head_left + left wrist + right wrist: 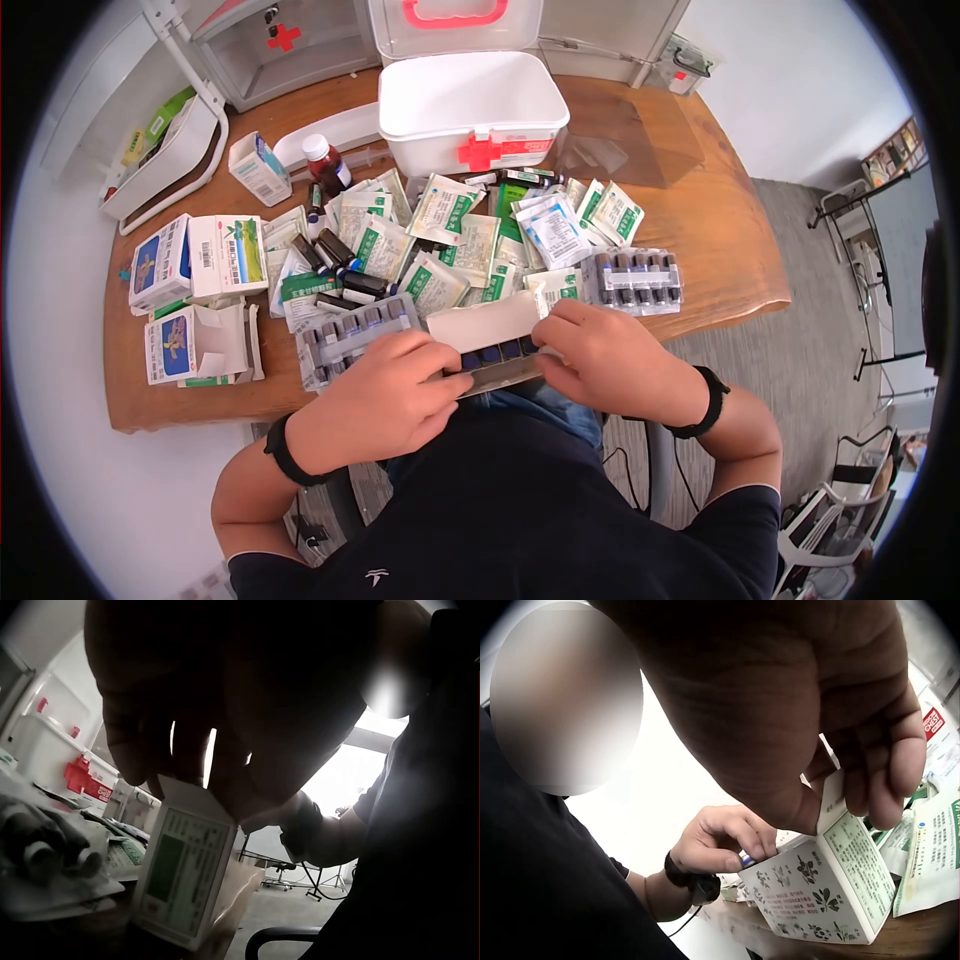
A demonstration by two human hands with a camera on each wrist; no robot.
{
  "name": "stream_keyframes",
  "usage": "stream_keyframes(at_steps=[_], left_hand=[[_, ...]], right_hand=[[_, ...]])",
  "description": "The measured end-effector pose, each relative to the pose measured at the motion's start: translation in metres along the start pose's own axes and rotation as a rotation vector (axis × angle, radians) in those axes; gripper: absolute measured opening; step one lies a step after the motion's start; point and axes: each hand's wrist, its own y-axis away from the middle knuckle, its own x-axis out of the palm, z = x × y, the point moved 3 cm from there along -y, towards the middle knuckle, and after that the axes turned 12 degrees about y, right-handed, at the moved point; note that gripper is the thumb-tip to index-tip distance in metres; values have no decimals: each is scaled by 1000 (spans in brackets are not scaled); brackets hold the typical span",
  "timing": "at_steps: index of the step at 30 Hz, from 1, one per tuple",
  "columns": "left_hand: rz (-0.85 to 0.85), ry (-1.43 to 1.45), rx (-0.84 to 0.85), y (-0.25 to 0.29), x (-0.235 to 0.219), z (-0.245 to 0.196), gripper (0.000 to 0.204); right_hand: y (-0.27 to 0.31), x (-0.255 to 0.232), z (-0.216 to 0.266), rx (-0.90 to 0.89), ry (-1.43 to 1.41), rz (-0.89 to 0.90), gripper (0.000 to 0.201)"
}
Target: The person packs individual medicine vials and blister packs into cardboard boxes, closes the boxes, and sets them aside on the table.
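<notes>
An opened white medicine box [485, 325] is between my hands at the table's front edge, its lid flap raised. Several dark vials with blue caps [490, 355] stand in a row inside. My left hand [395, 390] grips the box's left end, fingers curled at the opening, close to a blue cap [748, 860] in the right wrist view. With thumb and fingers, my right hand [610, 360] pinches the right end at a side flap [831, 799]. Plant pictures cover the box's printed front [795, 900]. In the left wrist view my left hand is dark and hides the opening.
Trays of vials [355, 335] [637, 280] flank the box. Beyond lie medicine sachets [440, 210], loose vials [365, 283] and a brown bottle [328, 165]. Cartons [228, 255] stand left. At the back is a white medicine chest [470, 100], lid up.
</notes>
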Motion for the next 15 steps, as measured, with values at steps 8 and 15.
stream_keyframes(at_steps=[8,15], left_hand=[[-199,-197,-317,15,-73,62,15],[97,-258,-376,4,-65,108,22]], right_hand=[[0,2,-2,12,8,30,17],[-4,-11,2,23,21,13,25]])
